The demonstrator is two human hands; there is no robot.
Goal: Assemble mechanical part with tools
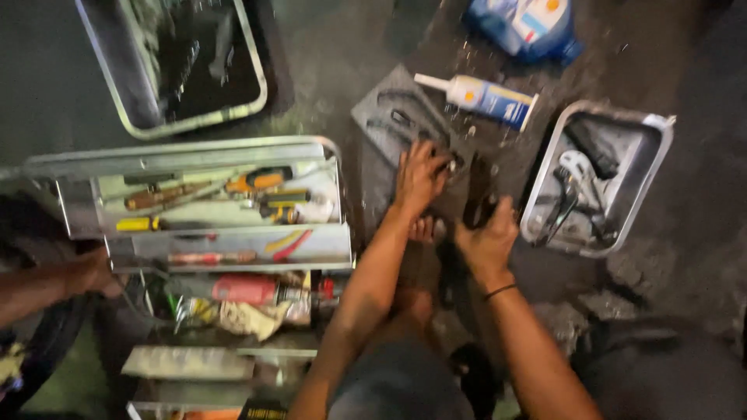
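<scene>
The head view looks straight down at a grimy dark workshop floor (327, 47). At the far left, another person's forearm (47, 284) reaches in beside a dark rubber tyre (39, 342). Next to it stands an open grey metal cantilever toolbox (194, 155); its upper tray holds orange- and yellow-handled screwdrivers (257, 180), and a lower level holds a red can (245, 289) and crumpled rags (241, 319). Above the toolbox, near the top edge, lies a shallow metal-rimmed tray (253, 97) with a dark inside. At the centre, the person's left hand (420, 177) lies fingers spread and pressed flat on a dark grey flat metal part (389, 117) that rests on the floor between the toolbox and the right-hand pan. Just beside it, the right hand (489, 237), a dark band at its wrist, is curled around a small black object (478, 208) at the lower edge of that part; blur hides what the object is. A bare foot (422, 230) shows between the two forearms. Above the hands lies a white tube with a blue and yellow label (478, 97), and beyond it a blue plastic jug (525, 27). At the right sits a rectangular metal pan (657, 167) holding an adjustable wrench (576, 167) and other dark tools.
</scene>
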